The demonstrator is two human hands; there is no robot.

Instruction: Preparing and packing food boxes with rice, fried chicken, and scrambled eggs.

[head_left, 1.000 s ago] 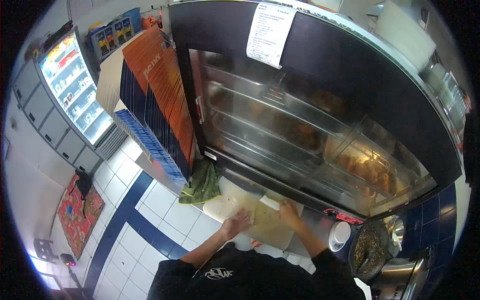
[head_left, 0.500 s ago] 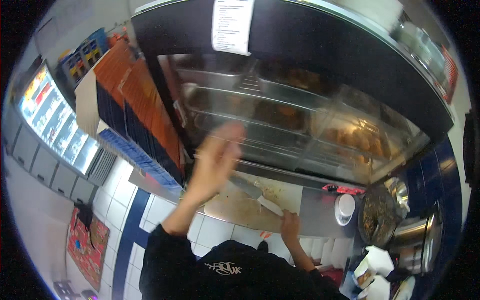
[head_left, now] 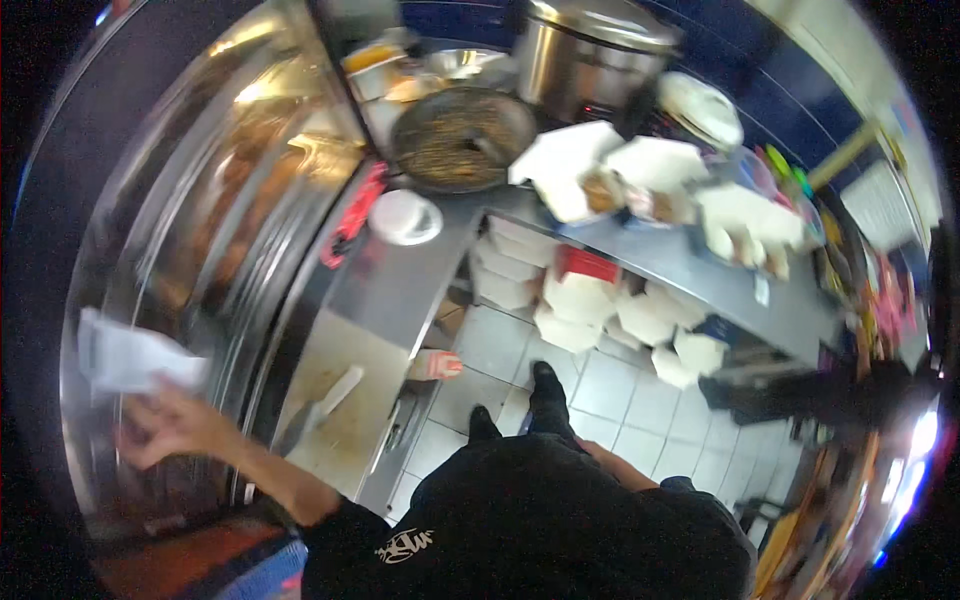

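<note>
My left hand (head_left: pixel 175 425) is raised before the glass front of the food display cabinet at the left. Its fingers are closed on the edge of a white paper slip (head_left: pixel 140 358), blurred by motion. A knife (head_left: pixel 338 397) with a white handle lies on the stained cutting board (head_left: pixel 340 350) below, with no hand on it. My right hand (head_left: pixel 600 460) is low beside my body, mostly hidden behind my dark shirt, so its fingers do not show.
Past the board stand a white kitchen scale (head_left: pixel 405 217), a dark pan (head_left: pixel 462 140) of cooked food and a steel pot (head_left: pixel 597 60). Open white food boxes (head_left: pixel 570 165) line the right counter, with more boxes (head_left: pixel 580 300) stacked underneath. Another person's dark-clothed leg (head_left: pixel 780 395) shows at right.
The view has swung right toward the boxes. My left hand now has the paper slip, which was hanging on the cabinet's top edge. My right hand has let go of the knife.
</note>
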